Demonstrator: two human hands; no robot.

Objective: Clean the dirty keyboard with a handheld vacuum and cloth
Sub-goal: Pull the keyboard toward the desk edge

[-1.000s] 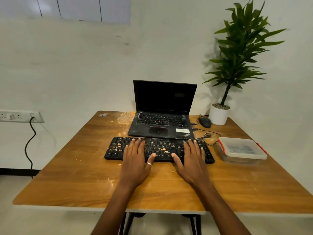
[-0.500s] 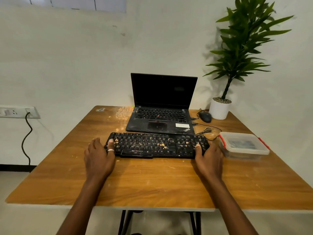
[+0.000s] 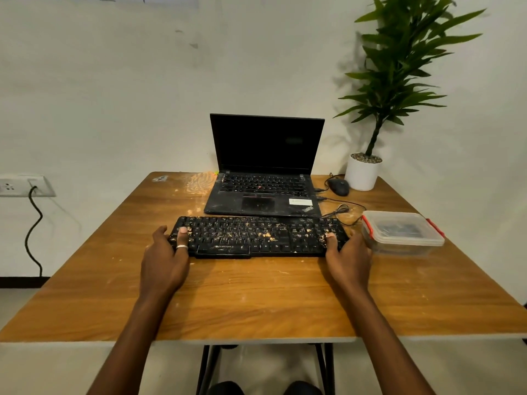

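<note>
Keyboard (image 3: 256,236), black, on table (image 3: 256,303). Lies across centre of frame, just below laptop (image 3: 265,166). Strewn with pale crumbs, thickest over middle and right-hand keys. Held at both ends. Resting flat or raised off table: cannot tell.

Left hand (image 3: 165,258): grips left end of keyboard, thumb laid on top of keys, fingers curled round outer edge. Ring (image 3: 182,246) on thumb.

Right hand (image 3: 349,256): grips right end in same way, thumb on keys, fingers wrapped round outer edge, mostly hidden.

Laptop at upper centre, open, screen dark, palm rest dusty. Mouse (image 3: 338,186) to its right, just beside white pot (image 3: 362,173) with green plant at upper right. Thin cables from laptop's right side, looped near far right corner of keyboard.

Box (image 3: 402,233), clear plastic with red clips, lid on, at right of frame; near right hand, not touching.

Pale smears and specks on table, heaviest just left of laptop.

Socket (image 3: 25,186) on wall at left edge of frame, black cord hanging from it.
</note>
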